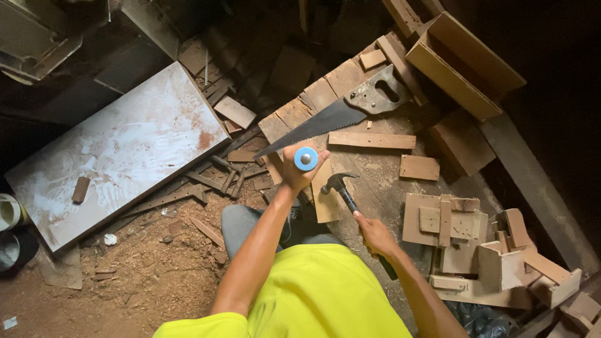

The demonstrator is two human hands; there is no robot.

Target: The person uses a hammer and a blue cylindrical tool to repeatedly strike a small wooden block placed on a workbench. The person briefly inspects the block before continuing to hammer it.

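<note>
So the person's left hand (299, 170) is up near frame centre, fingers wrapped tight around a small round thing with a blue cap (306, 158) facing the camera. Can't really tell what it is beyond that, maybe a spool or tube end. Right hand (374, 235) sits at about 4 o'clock from the left one, closed around the handle of a claw hammer (341, 186), whose head points up toward 11 o'clock and ends just beside the left hand.

Right under the hammer head there's a light wood strip (325, 194) lying on the plank bench (375, 169). A handsaw (341, 116) lies at 12 o'clock from the hands, blade tip pointing to 8 o'clock, handle off at 2 o'clock. Short offcuts (419, 167) are scattered around it. At 3 to 4 o'clock of the right hand sits a pile of small wooden boxes (501, 263). Over at 9 o'clock a big stained white board (119, 150) lies on a sawdust floor (144, 281).
</note>
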